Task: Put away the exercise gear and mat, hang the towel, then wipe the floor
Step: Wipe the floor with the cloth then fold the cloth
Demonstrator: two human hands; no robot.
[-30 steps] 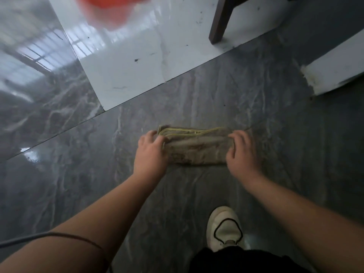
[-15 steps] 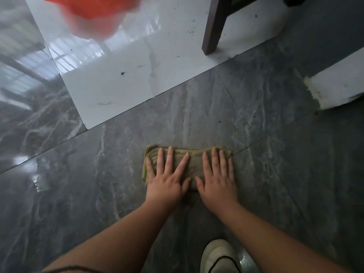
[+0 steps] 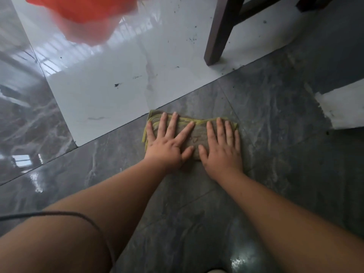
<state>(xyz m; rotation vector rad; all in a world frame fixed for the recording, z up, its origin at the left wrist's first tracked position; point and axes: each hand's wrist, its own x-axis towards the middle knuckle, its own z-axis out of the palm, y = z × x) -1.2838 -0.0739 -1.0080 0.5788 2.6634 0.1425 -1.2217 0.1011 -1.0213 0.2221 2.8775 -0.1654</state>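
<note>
Head camera is looking down at your two bare hands, both lying flat on a folded grey-brown cleaning cloth with yellow-green stitched edging (image 3: 198,134). Your left hand (image 3: 167,143) is pressing on the cloth's left half with its fingers straight and fanned wide, the thumb pointing toward the other hand. Your right hand (image 3: 223,147) is pressing on the right half, fingers straight and held closer together. Neither hand is curling round or pinching anything; both palms are bearing down on the cloth, and the two thumbs are lying just beside each other without clearly touching.

The cloth is lying on the dark grey marbled floor tile (image 3: 275,174), just beside the seam where a glossy white floor tile (image 3: 122,75) begins. A dark brown wooden furniture leg (image 3: 218,36) is standing on that white tile, beyond your right hand and well apart from the cloth. A blurred orange-red object (image 3: 82,16) is filling the top left of the view; what it is cannot be told. A thin black cord (image 3: 59,213) is crossing your left forearm near the bottom edge.
</note>
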